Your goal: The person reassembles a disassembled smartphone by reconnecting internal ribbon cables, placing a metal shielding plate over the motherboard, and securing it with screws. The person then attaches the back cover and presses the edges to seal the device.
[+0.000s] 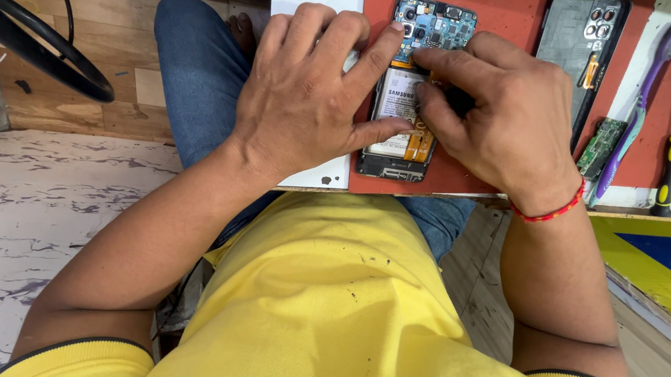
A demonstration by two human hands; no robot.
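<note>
From my seat I can't see the left edge of the opened phone [410, 93], which sits under my left hand [306, 91], and my right hand [501, 116] covers its right edge and whatever its fingertips [433, 97] press on, so I cannot tell if anything is pinched there. The back cover [576, 47] and the red mat [504, 10] are cut off by the top edge. The small green board [600, 147] is too small to read in detail.
</note>
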